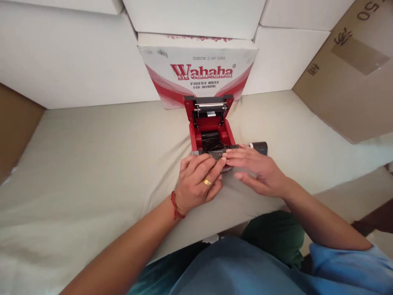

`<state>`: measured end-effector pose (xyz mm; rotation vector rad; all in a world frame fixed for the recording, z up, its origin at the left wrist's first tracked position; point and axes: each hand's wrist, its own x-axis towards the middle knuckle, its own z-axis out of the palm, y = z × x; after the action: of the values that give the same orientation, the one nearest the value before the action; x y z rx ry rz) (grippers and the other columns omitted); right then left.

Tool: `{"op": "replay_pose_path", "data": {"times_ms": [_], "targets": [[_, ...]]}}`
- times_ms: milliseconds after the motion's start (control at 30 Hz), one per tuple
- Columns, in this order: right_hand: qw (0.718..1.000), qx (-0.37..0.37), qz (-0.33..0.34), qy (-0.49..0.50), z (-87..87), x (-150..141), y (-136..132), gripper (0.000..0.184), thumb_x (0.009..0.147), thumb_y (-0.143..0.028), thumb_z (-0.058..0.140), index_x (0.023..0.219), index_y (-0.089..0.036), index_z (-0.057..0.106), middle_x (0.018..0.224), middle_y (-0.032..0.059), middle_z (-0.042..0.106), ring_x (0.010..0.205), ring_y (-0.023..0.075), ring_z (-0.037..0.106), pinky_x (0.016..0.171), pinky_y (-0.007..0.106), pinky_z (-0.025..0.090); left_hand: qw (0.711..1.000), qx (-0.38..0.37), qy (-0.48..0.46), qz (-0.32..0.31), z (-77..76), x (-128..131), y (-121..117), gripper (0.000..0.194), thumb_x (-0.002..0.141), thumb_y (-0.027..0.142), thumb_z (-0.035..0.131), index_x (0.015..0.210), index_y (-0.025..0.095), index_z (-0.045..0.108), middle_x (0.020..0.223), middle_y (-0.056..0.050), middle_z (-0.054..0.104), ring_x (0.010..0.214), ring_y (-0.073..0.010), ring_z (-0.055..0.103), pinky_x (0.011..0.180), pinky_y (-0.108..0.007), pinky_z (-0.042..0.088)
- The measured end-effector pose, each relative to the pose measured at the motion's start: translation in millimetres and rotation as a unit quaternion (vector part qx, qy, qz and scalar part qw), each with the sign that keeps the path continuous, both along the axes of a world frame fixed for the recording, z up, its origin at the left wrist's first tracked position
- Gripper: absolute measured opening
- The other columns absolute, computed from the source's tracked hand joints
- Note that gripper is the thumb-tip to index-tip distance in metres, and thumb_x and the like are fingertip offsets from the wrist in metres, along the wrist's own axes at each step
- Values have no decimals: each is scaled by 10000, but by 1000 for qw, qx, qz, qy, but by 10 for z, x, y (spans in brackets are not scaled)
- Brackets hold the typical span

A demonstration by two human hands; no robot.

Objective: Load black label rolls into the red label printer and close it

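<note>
A small red-and-black label printer [227, 130] stands on the cloth with its lid [209, 99] raised. A wrinkled, shiny black roll [211, 138] lies in its red bay, and black film [217, 154] stretches from it over the front edge. My left hand [198, 180], with a gold ring and red string bracelet, is closed at the printer's front edge, its fingers pinching the film. My right hand [258, 169] has its fingers stretched out, the tips touching the film at the front right. My fingers cover part of the front edge.
Behind the right hand lies a black roll [260, 147] with a white core. A Wahaha water carton [202, 69] stands behind the printer, against large white boxes [82, 57]. Brown cartons [346, 90] flank the cloth-covered surface [101, 164]; its front edge is near my lap.
</note>
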<state>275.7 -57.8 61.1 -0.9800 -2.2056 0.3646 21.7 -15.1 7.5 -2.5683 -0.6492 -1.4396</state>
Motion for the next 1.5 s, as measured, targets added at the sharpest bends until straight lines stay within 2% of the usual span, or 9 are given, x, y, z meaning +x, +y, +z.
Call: {"op": "replay_pose_path", "data": {"times_ms": [167, 300, 400, 633, 800, 1033, 1200, 1367, 1500], "targets": [[963, -62, -196, 176, 235, 105, 665, 406, 1162, -538, 588, 1384, -285, 815, 1474, 66, 826, 1428, 250, 752, 1281, 460, 564, 1000, 8, 17, 23, 3, 24, 15, 345, 983, 114, 731, 1310, 211, 775, 1045, -57, 782, 1082, -230, 738, 1002, -400, 481], [945, -138, -168, 245, 245, 38, 1323, 632, 1123, -707, 544, 1609, -316, 648, 1716, 38, 654, 1609, 243, 599, 1372, 494, 458, 999, 15, 14, 33, 2, 24, 9, 322, 993, 109, 720, 1283, 233, 783, 1038, -51, 773, 1081, -226, 726, 1038, -402, 481], [947, -172, -139, 233, 248, -109, 1467, 715, 1112, -818, 454, 1543, -311, 716, 1611, 46, 735, 1554, 254, 642, 1349, 505, 480, 999, 9, 11, 33, -14, 32, 1, 342, 983, 104, 722, 1289, 238, 790, 1039, -54, 767, 1091, -225, 725, 1058, -404, 479], [963, -129, -134, 195, 273, -192, 933, 739, 1094, -850, 460, 1218, -273, 904, 1347, 64, 872, 1394, 288, 758, 1292, 481, 524, 999, 7, 13, 37, -44, 13, -16, 457, 954, 94, 746, 1382, 254, 777, 1054, -57, 781, 1115, -236, 729, 1078, -411, 473], [986, -79, -70, 133, -28, -85, 570, 573, 1198, -634, 432, 1270, -299, 892, 1411, 73, 858, 1493, 269, 717, 1370, 541, 449, 998, 17, 14, 61, -69, 16, -46, 475, 932, 108, 776, 1379, 271, 782, 1077, -63, 797, 1120, -248, 717, 1105, -423, 478], [984, 6, -73, 161, -355, -170, 448, 442, 1216, -425, 468, 1287, -259, 872, 1377, 98, 868, 1418, 250, 768, 1270, 529, 576, 994, -55, -86, 33, -22, -202, 165, 615, 1020, 241, 680, 1628, 293, 611, 1291, -109, 808, 1263, -296, 740, 1191, -509, 509], [980, 27, -81, 179, -433, -212, 424, 446, 1204, -427, 453, 1337, -265, 847, 1395, 105, 861, 1430, 272, 753, 1264, 569, 572, 966, -229, -111, -53, -78, -360, 427, 369, 1148, 323, 497, 1381, 319, 783, 1386, -69, 828, 1444, -294, 714, 1328, -583, 460], [987, 70, -61, 132, -422, -205, 295, 528, 1189, -512, 415, 1527, -284, 751, 1499, 119, 804, 1485, 318, 689, 1284, 617, 524, 949, -256, -168, -72, -194, -337, 493, 294, 1135, 352, 557, 1245, 308, 827, 1347, -60, 848, 1404, -289, 728, 1266, -604, 538], [978, 168, -61, 105, -409, -227, 191, 468, 1148, -572, 498, 1278, -313, 865, 1176, 103, 832, 1263, 324, 701, 1129, 559, 590, 931, -298, -189, -90, -216, -320, 486, 224, 1083, 374, 655, 1201, 316, 836, 1295, -64, 855, 1386, -300, 728, 1243, -585, 559]]}}
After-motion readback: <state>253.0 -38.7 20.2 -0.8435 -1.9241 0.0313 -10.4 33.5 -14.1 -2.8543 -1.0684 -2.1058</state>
